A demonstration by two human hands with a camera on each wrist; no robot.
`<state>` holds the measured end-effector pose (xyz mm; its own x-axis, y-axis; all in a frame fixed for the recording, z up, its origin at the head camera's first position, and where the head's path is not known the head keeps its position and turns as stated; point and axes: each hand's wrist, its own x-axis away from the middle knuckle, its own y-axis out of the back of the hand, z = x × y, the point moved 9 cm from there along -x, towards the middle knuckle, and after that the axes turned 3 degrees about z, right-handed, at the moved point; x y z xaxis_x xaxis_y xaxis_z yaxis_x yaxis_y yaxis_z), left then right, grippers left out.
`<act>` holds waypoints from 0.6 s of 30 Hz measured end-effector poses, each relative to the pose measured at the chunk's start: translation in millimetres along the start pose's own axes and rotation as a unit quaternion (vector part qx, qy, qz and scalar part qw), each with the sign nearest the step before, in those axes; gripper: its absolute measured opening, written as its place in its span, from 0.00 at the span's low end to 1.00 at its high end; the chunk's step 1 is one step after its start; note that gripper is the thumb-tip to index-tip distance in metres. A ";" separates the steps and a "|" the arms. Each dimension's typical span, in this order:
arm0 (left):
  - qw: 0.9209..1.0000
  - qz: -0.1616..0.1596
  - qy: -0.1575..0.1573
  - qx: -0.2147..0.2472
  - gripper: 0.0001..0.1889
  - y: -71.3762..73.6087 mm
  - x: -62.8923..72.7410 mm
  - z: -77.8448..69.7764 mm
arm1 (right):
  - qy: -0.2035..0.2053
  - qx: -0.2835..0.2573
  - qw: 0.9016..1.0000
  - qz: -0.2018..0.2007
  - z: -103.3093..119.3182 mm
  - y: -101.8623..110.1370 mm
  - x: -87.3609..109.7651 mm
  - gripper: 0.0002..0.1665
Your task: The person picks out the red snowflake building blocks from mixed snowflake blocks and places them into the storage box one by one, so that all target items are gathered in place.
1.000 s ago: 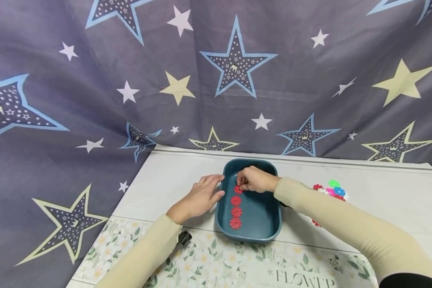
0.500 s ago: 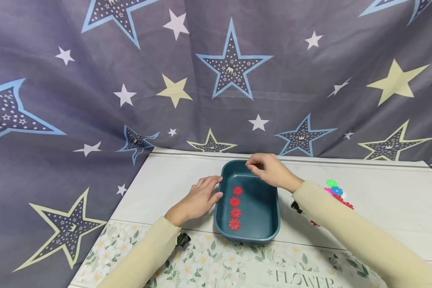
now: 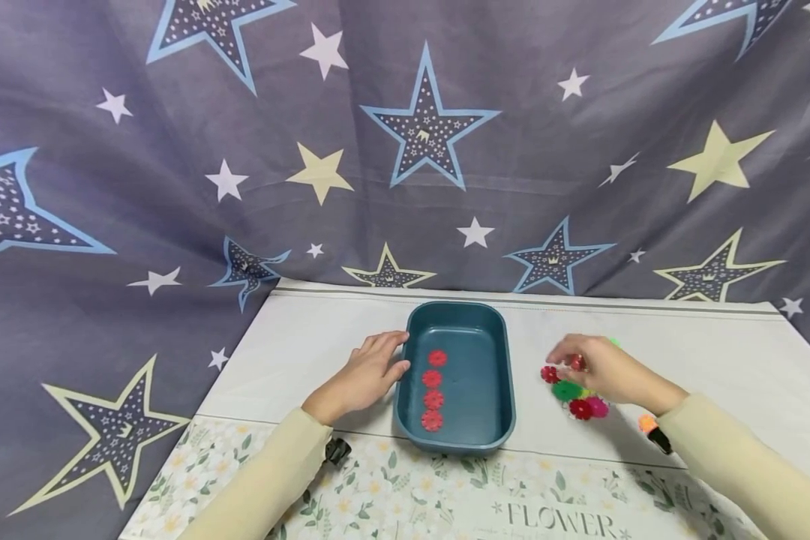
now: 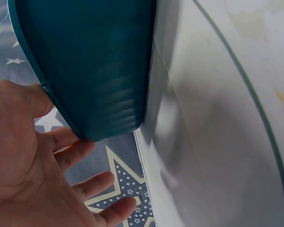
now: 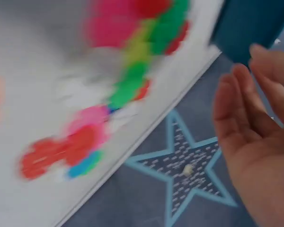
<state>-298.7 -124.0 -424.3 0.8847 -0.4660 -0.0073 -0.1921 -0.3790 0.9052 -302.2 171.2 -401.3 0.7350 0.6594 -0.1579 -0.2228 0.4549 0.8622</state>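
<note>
A dark teal rectangular tray (image 3: 475, 390) stands on the table, with several red flower-shaped discs (image 3: 433, 400) in a column along its left side. My left hand (image 3: 364, 375) rests at the tray's left edge, its thumb and fingertips touching the rim (image 4: 45, 87), the other fingers spread loosely. To the right of the tray, my right hand (image 3: 604, 367) hovers over a scattered pile of flower discs, among them a green disc (image 3: 567, 390) and a pink disc (image 3: 598, 407). In the right wrist view its fingers (image 5: 227, 101) are loosely bent with nothing between them.
An orange disc (image 3: 647, 423) lies near the right wrist's black strap (image 3: 660, 440). The table's white cover (image 3: 337, 307) has a floral print (image 3: 378, 480) at the front. A grey curtain with stars (image 3: 405, 210) hangs behind.
My right hand has left the column of red discs, lifted over the tray and moved right to the pile. The top red disc stays in the tray; my left hand keeps its place at the rim.
</note>
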 end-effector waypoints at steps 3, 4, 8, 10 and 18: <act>1.000 0.000 0.001 0.001 0.27 -0.1 -0.2 1.0 | -0.006 -0.013 0.999 0.050 -6.7 -10.4 18.4 0.15; 1.000 0.000 0.002 0.002 0.27 -0.2 -0.2 1.4 | -0.001 -0.018 0.998 0.062 -7.3 -13.8 23.1 0.16; 1.000 0.000 0.000 0.002 0.26 -0.3 -0.3 1.3 | 0.021 -0.007 0.997 0.076 -6.1 -23.0 36.3 0.20; 1.000 0.000 -0.002 0.001 0.26 -0.1 -0.6 0.7 | 0.027 0.002 0.997 0.068 -5.4 -24.6 39.4 0.20; 1.000 -0.005 -0.007 -0.004 0.26 -1.1 -1.0 -0.5 | 0.010 0.008 0.999 0.050 -9.3 -25.5 43.2 0.17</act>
<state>-299.2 -122.8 -425.1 0.8808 -0.4730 -0.0219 -0.1804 -0.3780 0.9081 -270.7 193.7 -434.6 0.6963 0.7132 -0.0808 -0.2840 0.3771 0.8816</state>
